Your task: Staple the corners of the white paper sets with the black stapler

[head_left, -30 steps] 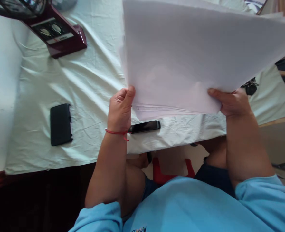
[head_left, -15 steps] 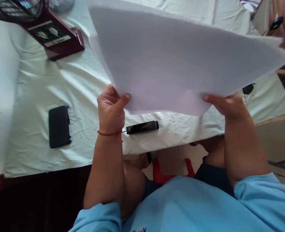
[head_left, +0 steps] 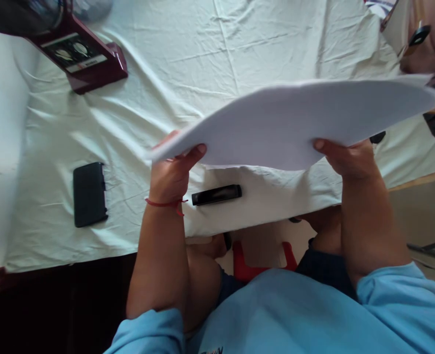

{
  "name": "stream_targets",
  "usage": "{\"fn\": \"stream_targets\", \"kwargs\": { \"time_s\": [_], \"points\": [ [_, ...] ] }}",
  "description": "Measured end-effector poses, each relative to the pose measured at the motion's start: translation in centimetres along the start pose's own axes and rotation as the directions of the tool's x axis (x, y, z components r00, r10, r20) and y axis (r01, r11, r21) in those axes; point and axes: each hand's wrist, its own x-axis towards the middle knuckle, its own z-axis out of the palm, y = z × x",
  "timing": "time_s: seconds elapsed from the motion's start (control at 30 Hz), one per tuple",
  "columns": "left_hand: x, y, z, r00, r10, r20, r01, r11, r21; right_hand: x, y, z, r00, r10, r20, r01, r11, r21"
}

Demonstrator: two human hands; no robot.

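A stack of large white paper sheets (head_left: 269, 123) is held up above the cloth-covered table, bent along its length. My left hand (head_left: 176, 167) grips the left end, thumb on the near face and fingers behind it. Toward the right, my right hand (head_left: 350, 156) pinches the lower edge, its thumb pressed on the paper; its other fingers are mostly hidden. Below the paper, near the table edge, lies a black stapler-like object (head_left: 216, 195), apart from both hands. A red string bracelet (head_left: 163, 202) circles my left wrist.
A pale tablecloth (head_left: 165, 49) covers the table. At left lies a dark flat case (head_left: 89, 194). A maroon fan base (head_left: 95, 64) stands at the back left. A small black object (head_left: 378, 137) sits partly behind the right hand. A red stool (head_left: 241, 265) shows below.
The paper's far edge has dropped toward me, and its left side has curved down over my left hand. Both hands keep their hold and have barely moved.
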Motion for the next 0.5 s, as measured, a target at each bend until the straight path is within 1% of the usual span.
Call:
{"fn": "stream_targets", "kwargs": {
  "time_s": [0.07, 0.13, 0.2, 0.27, 0.37, 0.43, 0.5],
  "points": [
    [0.0, -0.1, 0.0, 0.999, -0.018, 0.027, 0.017, 1.000, 0.020, 0.0, 0.1, -0.2, 0.998, -0.045, 0.041, 0.047, 0.998, -0.040],
    [0.0, -0.1, 0.2, 0.999, -0.015, 0.039, 0.014, 1.000, 0.004, 0.1, 0.2, -0.3, 0.997, -0.047, 0.066, 0.053, 0.995, -0.081],
    [-0.1, 0.1, 0.5, 1.000, -0.011, 0.018, 0.011, 1.000, 0.003, 0.1, 0.4, -0.1, 0.998, -0.043, 0.053, 0.049, 0.992, -0.114],
    [-0.2, 0.2, 0.6, 1.000, 0.009, -0.008, -0.009, 1.000, 0.001, 0.0, 0.5, 0.1, 0.997, -0.079, 0.011, 0.080, 0.987, -0.140],
    [-0.3, 0.2, 0.5, 0.995, 0.098, -0.004, -0.098, 0.994, -0.052, -0.3, 0.4, 0.2, 0.989, -0.140, -0.038, 0.132, 0.978, -0.163],
    [-0.2, -0.1, 0.2, 0.992, 0.125, 0.005, -0.125, 0.990, -0.069, -0.3, 0.4, -0.3, 0.990, -0.135, -0.032, 0.128, 0.978, -0.163],
    [-0.1, -0.5, -0.2, 0.997, 0.080, 0.006, -0.080, 0.995, -0.054, -0.2, 0.6, -0.9, 0.994, -0.109, 0.007, 0.109, 0.978, -0.180]
  ]
}}
